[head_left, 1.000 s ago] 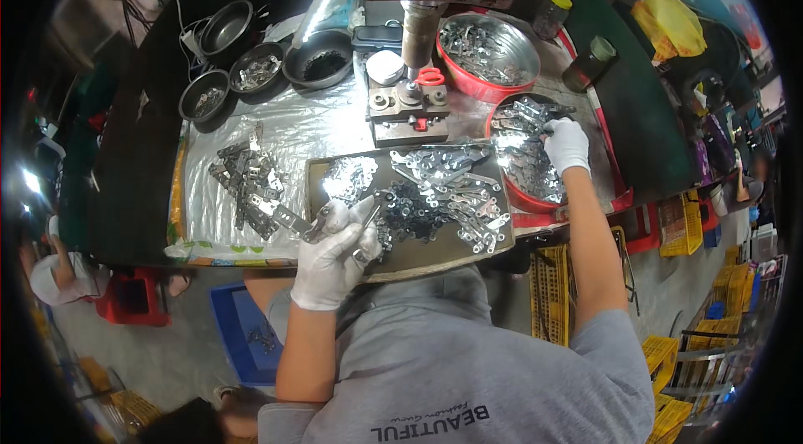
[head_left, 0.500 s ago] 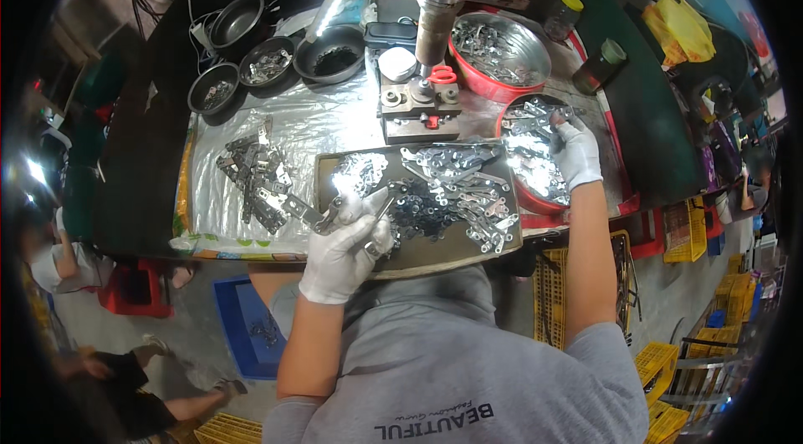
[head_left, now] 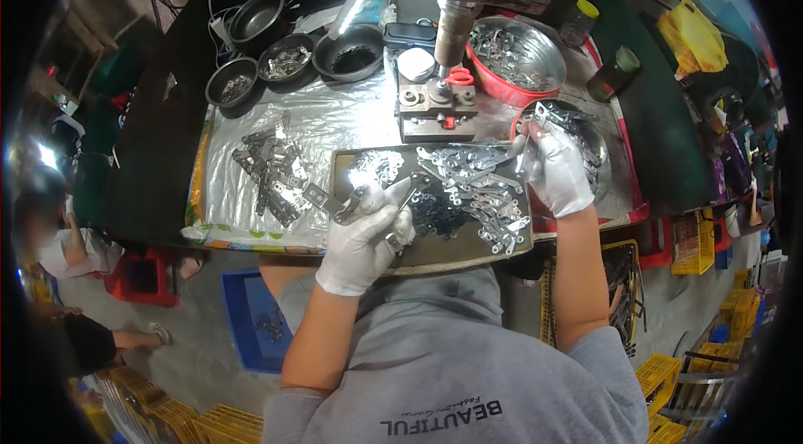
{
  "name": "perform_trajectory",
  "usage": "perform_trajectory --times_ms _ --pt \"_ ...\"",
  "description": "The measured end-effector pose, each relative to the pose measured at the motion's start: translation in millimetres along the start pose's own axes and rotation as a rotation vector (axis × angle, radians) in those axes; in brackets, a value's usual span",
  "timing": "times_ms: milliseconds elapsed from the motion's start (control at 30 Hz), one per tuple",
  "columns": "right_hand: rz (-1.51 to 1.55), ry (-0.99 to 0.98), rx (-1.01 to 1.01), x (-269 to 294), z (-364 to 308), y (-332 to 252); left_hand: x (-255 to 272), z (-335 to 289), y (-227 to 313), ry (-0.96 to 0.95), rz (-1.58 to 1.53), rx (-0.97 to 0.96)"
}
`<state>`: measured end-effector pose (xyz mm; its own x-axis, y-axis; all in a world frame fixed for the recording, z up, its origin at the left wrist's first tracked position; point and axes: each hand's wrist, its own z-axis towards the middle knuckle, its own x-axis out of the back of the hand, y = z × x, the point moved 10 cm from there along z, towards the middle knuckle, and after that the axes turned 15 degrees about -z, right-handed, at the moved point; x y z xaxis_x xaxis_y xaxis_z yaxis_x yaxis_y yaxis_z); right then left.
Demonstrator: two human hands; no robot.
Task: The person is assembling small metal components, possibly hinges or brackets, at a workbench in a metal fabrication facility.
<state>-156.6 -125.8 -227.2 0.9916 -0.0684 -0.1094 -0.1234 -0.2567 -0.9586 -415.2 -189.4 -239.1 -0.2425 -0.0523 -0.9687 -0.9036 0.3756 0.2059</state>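
My left hand [head_left: 360, 250], in a white glove, is closed around flat metal parts [head_left: 400, 191] at the near left side of a shallow tray. Piles of silvery metal pieces [head_left: 493, 185] and small dark pieces [head_left: 437, 214] lie in the tray [head_left: 427, 255]. My right hand [head_left: 560, 176], also gloved, is closed with its fingertips pinching a thin metal part [head_left: 524, 156] between the tray's right end and a red-rimmed bowl of metal parts [head_left: 592, 136]. Behind the tray stands a press die [head_left: 438, 114] under a vertical ram [head_left: 453, 30].
Left of the tray, joined metal parts [head_left: 272, 168] are heaped on silvery sheeting [head_left: 322, 105]. Several dark bowls [head_left: 350, 68] stand at the back left. A large red basin [head_left: 531, 93] sits right of the die, near red-handled scissors [head_left: 459, 76]. Two jars [head_left: 615, 76] stand farther right.
My right hand has come leftward and nearer from the bowl of metal parts, with a part in its fingers. My left hand stays at the tray's near left side. The view has shifted slightly.
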Motion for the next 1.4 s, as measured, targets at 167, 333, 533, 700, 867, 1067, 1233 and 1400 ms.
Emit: perform_trajectory --times_ms 167,333,533,700,867,1067,1233,1400 --pt "-0.500 -0.076 0.120 -52.1 -28.8 -37.4 -7.5 3.3 -1.9 -0.050 -0.019 -0.007" --pt "-0.271 -0.335 0.040 -85.4 -47.1 -21.7 -9.9 8.0 -6.1 -0.018 0.021 -0.036" --pt "-0.594 -0.245 0.053 -99.9 -54.4 -18.2 -8.4 7.5 4.2 0.018 0.148 -0.153" --pt "-0.394 -0.352 0.065 -125.7 -56.9 1.7 -8.1 9.2 0.7 0.024 0.108 -0.166" --pt "-0.874 -0.329 0.309 -137.7 -56.0 -11.6 -25.7 -3.2 21.2 -0.204 0.899 -0.575" --pt "-0.785 -0.262 0.450 -143.1 -60.7 -17.1 -41.8 -6.1 17.1 -0.269 1.048 -0.623" --pt "-0.748 -0.227 0.344 -138.5 -61.1 -8.5 -28.9 3.8 5.0 -0.174 0.730 -0.359" --pt "-0.737 -0.147 0.260 -130.7 -59.8 -0.4 -17.5 8.0 6.4 -0.145 0.970 -0.443"
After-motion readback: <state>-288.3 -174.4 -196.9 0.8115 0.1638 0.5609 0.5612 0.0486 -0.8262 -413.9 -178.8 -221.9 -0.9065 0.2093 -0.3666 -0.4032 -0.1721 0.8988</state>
